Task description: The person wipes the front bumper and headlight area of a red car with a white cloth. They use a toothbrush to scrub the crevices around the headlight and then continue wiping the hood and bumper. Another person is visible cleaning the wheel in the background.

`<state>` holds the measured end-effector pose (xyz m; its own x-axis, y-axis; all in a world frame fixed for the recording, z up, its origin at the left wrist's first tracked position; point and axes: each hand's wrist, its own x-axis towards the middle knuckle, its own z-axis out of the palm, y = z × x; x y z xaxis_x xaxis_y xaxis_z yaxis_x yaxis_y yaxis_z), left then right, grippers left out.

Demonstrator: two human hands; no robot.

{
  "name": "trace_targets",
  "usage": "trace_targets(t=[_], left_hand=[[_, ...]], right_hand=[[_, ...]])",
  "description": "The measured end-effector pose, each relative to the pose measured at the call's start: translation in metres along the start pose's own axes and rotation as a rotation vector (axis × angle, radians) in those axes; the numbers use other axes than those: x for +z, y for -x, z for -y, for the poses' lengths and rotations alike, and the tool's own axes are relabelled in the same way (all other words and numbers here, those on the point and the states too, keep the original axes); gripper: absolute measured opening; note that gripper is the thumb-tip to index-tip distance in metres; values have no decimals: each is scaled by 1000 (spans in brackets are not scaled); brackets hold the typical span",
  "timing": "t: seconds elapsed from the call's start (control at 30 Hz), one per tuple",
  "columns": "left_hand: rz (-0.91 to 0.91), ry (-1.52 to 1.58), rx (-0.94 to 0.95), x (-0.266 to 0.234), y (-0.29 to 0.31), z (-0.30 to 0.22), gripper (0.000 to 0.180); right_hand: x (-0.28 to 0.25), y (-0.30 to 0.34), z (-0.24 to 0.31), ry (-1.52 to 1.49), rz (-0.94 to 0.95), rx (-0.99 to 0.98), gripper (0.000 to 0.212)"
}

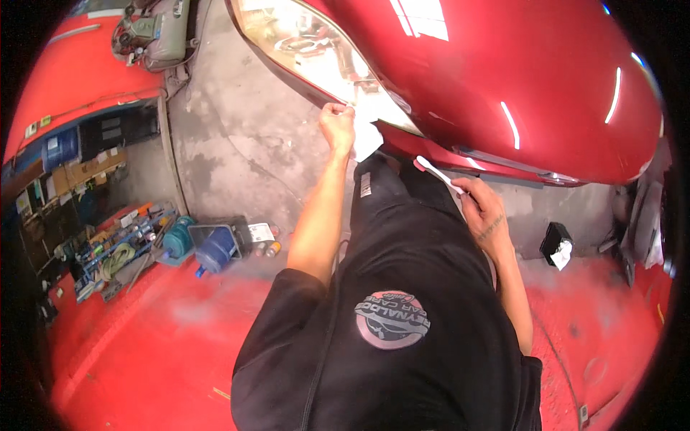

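Observation:
My right hand (pixel 481 208) grips a white toothbrush (pixel 440 174) by its handle end; its pink bristled head points up and left, near the car's lower edge. My left hand (pixel 337 129) is closed, with the fingers pinched at the corner of a white sheet (pixel 366 141), cloth or paper, which hangs beside it. Just beyond that hand is the headlight (pixel 309 50) of a glossy red car (pixel 517 79). The toothbrush and the headlight are apart. Bright glare hides part of the lamp's lower end.
At far left stands an air compressor (pixel 154 36). Shelves and a rack of tools (pixel 118 244) line the left side, with blue water jugs (pixel 214 251) on the floor. A black box with white tissue (pixel 557 248) lies at right. The concrete floor (pixel 223 136) is stained.

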<state>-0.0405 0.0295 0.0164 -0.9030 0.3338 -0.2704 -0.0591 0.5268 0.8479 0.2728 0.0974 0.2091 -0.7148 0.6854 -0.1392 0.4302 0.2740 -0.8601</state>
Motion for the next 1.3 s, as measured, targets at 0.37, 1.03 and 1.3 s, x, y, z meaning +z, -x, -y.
trace_targets(t=[0.37, 1.03, 1.3], left_hand=[[40, 119, -145, -14, -33, 2, 19], [233, 393, -440, -12, -24, 5, 19], [225, 312, -385, -28, -52, 2, 15]], right_hand=[[-3, -8, 2, -6, 50, 15, 22], [-6, -18, 12, 55, 51, 51, 23], [0, -19, 16, 51, 31, 73, 23]])
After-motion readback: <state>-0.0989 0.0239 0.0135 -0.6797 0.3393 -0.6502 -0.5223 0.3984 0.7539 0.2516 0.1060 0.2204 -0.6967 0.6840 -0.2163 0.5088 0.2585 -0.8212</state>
